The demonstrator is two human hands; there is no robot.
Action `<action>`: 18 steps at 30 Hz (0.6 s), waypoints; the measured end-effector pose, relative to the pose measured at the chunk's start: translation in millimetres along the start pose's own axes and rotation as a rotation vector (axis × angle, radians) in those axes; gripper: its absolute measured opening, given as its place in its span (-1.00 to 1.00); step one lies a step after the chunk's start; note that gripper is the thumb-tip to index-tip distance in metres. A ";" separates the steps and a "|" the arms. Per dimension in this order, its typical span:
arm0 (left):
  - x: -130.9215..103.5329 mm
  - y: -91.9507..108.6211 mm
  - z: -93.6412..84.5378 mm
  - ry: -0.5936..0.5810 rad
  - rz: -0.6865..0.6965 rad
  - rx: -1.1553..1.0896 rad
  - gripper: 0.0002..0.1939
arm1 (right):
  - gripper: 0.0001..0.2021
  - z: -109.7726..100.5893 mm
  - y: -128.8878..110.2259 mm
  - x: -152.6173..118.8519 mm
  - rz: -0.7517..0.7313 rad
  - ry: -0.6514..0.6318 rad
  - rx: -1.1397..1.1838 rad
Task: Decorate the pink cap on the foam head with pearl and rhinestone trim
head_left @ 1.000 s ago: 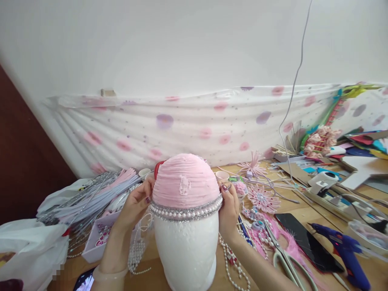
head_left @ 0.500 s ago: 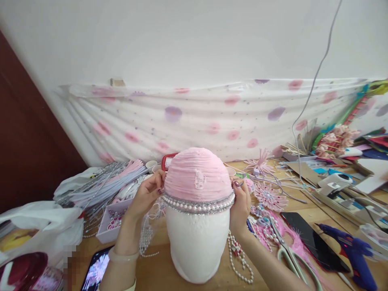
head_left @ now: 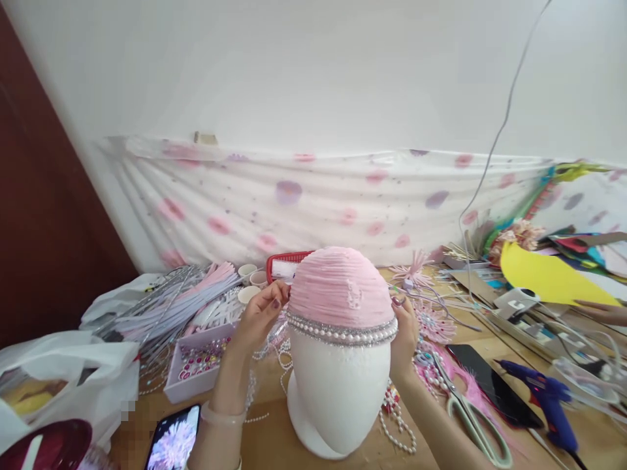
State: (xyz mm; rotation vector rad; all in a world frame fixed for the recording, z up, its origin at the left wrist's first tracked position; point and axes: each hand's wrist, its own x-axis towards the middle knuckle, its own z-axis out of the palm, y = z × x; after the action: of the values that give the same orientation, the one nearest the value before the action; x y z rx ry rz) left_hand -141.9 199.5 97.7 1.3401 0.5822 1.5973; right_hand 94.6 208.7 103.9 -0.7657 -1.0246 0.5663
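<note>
A pink ridged cap (head_left: 333,287), with a silver tinsel and white pearl trim (head_left: 343,334) round its lower edge, sits on a white head form (head_left: 343,391). A pale rough patch shows on the cap's front. At the cap's left side, my left hand (head_left: 267,310) is closed, thumb and fingers pinching its edge. On the opposite side my right hand (head_left: 405,326) grips the edge with bent fingers, partly hidden behind the cap. The form leans a little, and its round base shows at the lower left.
Left stand a box of beads (head_left: 196,369), a lit phone (head_left: 174,437) and bundled pipe cleaners (head_left: 181,294). Scissors (head_left: 477,418), a dark phone (head_left: 492,385) and a blue glue gun (head_left: 543,395) lie right. Another person's hand (head_left: 600,312) touches a yellow sheet (head_left: 548,274).
The head form and cap have shifted right in view and tilted, uncovering the base. Both hands keep their grip on the cap. At far right, a yellow sheet and another person's hand have appeared.
</note>
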 end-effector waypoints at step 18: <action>1.4 10.2 19.1 0.365 -0.109 0.078 -0.56 | -0.81 0.1 15.0 -9.3 0.039 -0.064 0.158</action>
State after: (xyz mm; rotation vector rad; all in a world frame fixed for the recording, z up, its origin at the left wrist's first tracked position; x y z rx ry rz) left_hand -127.6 192.2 112.3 1.0564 0.9300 1.7548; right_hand 89.6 211.1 87.1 -0.6324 -1.0121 0.7005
